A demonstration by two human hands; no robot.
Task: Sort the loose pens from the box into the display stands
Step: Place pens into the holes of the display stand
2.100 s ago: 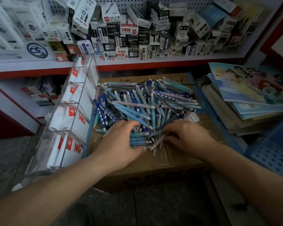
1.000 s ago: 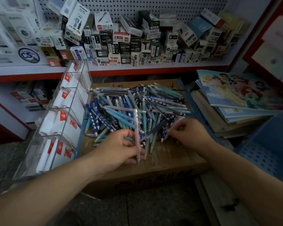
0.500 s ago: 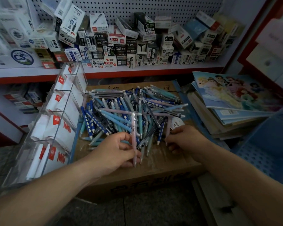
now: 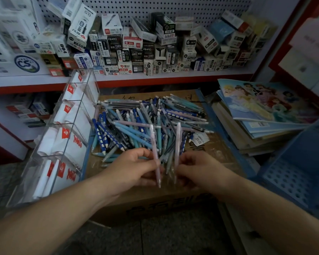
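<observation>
- Pens (image 4: pixel 136 126), mostly blue and teal, lie in a loose crisscrossed heap on top of a closed cardboard box (image 4: pixel 155 201), with a white paper tag (image 4: pixel 201 139) at the heap's right edge
- Left hand (image 4: pixel 133 168) is at the near edge of the heap, its fingers (image 4: pixel 142 152) and thumb pinching a pale pink pen (image 4: pixel 153 142) that stands almost upright, narrow end down
- Right hand (image 4: pixel 197 172) is just beside the left, its fingers (image 4: pixel 186 159) curled round a second pale pen (image 4: pixel 177 142), also almost upright and roughly parallel to the first; the two held pens do not touch
- Clear display stand (image 4: pixel 68 137) sits against the box's left side, leaning back, split into compartments running from near to far, each holding white inserts with red marks
- Shelf (image 4: pixel 173 76) behind the box carries many small stationery boxes (image 4: pixel 129 50) stacked in front of a pegboard wall
- Stack of notebooks (image 4: pixel 261 111) lies to the right of the box, the top cover showing cartoon figures
- Blue perforated crate (image 4: pixel 298 173) stands at the near right
</observation>
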